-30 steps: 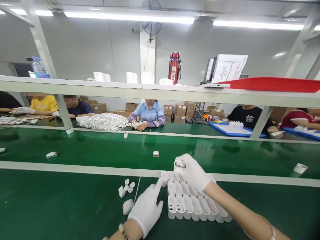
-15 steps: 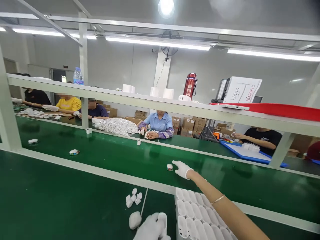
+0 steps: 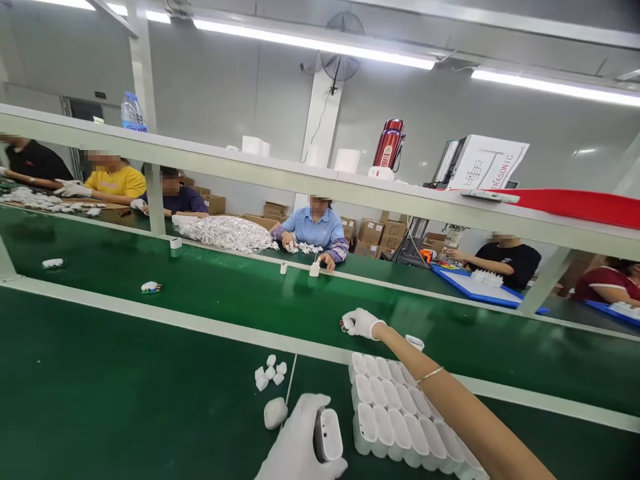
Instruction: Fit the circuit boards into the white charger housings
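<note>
In white gloves, both my hands are in the head view. My left hand, at the lower middle, is closed around a white oval plastic housing, its open end facing up. My right hand reaches over the green belt, fingers pinched on a small circuit board with a white piece, partly hidden by the glove. Rows of similar open housings stand beneath my right forearm. Left of my left hand lie a rounded white lump and several smaller white pieces.
Another board with a white top lies farther left on the belt. One white housing sits beyond my right forearm. A shelf crosses above the belt, carrying a red flask. Several co-workers sit along the far side.
My right hand has closed on the small board it was reaching toward. The housing in my left hand shows more fully. A far co-worker's hand is now beside a white housing at the belt edge.
</note>
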A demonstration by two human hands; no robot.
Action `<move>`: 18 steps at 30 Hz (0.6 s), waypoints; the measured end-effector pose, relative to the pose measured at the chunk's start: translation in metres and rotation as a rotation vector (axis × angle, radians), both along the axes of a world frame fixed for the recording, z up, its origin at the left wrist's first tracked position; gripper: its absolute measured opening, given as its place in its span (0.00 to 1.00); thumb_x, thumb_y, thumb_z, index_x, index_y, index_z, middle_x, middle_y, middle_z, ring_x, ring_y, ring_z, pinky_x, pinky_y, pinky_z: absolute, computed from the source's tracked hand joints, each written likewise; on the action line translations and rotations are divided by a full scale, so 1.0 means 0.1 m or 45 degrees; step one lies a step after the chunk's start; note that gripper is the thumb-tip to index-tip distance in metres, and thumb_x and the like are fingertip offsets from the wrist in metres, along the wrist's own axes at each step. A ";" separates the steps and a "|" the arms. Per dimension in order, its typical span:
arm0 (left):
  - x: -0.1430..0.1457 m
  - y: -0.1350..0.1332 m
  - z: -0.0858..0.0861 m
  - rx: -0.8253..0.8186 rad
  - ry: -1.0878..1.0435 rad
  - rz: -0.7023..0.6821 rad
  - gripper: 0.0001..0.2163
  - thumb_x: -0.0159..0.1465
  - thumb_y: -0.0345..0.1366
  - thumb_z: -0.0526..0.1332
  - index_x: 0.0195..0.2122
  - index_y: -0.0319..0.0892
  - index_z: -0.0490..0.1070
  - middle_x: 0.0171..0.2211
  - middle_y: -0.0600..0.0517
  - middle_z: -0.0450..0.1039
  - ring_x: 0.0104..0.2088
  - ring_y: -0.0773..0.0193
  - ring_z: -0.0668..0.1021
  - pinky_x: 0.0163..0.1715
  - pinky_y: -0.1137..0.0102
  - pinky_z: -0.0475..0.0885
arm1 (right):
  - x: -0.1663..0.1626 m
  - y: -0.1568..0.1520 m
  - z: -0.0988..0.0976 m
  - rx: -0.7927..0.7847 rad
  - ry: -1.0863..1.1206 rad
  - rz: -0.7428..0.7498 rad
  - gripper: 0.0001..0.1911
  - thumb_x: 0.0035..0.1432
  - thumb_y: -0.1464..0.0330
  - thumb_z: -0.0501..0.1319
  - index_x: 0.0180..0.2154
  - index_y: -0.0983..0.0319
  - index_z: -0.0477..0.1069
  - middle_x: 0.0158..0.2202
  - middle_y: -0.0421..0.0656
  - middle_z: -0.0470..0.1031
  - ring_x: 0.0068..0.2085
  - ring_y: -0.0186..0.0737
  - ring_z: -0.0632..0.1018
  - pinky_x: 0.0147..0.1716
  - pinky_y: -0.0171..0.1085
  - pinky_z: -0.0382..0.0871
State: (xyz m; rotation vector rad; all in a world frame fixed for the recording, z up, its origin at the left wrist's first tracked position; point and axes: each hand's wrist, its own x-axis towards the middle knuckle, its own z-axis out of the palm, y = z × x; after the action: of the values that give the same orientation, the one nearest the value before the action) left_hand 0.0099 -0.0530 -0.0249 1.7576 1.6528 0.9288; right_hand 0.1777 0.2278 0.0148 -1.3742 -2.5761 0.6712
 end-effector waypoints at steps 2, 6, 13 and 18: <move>0.01 0.01 -0.01 -0.011 0.021 0.021 0.19 0.52 0.29 0.63 0.47 0.45 0.68 0.36 0.50 0.71 0.36 0.56 0.78 0.40 0.59 0.76 | -0.01 -0.12 0.09 0.013 0.107 0.024 0.15 0.63 0.63 0.59 0.49 0.65 0.69 0.48 0.46 0.72 0.45 0.43 0.75 0.44 0.45 0.72; -0.01 0.04 -0.05 0.045 0.041 -0.007 0.20 0.53 0.31 0.61 0.49 0.46 0.66 0.44 0.47 0.69 0.44 0.50 0.76 0.47 0.54 0.74 | 0.03 -0.66 0.31 0.051 0.330 0.132 0.15 0.63 0.65 0.59 0.49 0.65 0.69 0.46 0.46 0.73 0.44 0.41 0.75 0.44 0.44 0.72; -0.02 0.04 -0.17 0.227 -0.085 -0.164 0.24 0.56 0.28 0.64 0.53 0.52 0.63 0.52 0.50 0.68 0.53 0.54 0.72 0.56 0.55 0.68 | 0.33 -2.11 0.19 0.105 0.487 0.204 0.23 0.53 0.73 0.64 0.51 0.55 0.71 0.46 0.43 0.73 0.43 0.41 0.75 0.41 0.40 0.72; -0.03 0.02 -0.17 0.468 0.033 -0.254 0.22 0.63 0.35 0.63 0.56 0.56 0.59 0.50 0.51 0.68 0.50 0.58 0.73 0.52 0.59 0.72 | 0.37 -2.38 -0.05 0.365 0.445 0.239 0.31 0.45 0.76 0.70 0.52 0.57 0.69 0.49 0.46 0.74 0.45 0.47 0.76 0.45 0.47 0.72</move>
State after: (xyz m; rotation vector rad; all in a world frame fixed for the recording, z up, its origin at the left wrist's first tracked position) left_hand 0.0066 -0.0509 -0.0415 2.1385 1.3509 1.1740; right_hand 0.2150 -0.0101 0.0096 -0.8525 -2.4165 0.4898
